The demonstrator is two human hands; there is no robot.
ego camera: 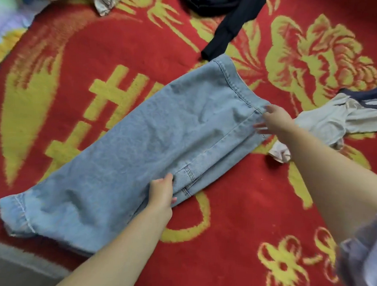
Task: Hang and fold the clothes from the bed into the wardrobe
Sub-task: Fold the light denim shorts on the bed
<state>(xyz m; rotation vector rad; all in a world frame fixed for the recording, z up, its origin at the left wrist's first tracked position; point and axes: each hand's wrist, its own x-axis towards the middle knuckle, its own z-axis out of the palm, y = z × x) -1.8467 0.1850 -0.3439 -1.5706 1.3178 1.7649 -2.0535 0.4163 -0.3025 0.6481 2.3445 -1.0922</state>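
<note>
You are mid-fold on the pale blue denim jeans (140,145), laid flat and diagonal on the red and yellow patterned bed blanket (234,209), legs already doubled lengthwise. Your right hand (275,122) rests with fingers spread on the waistband end; your left hand (161,193) presses the near edge by the pocket, nothing pinched. Next, I judge, take the end under your right hand and bring it toward the hem beyond your left.

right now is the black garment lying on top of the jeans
No, the black garment lies on the red blanket past the jeans, its sleeve end just short of their top corner.
</note>
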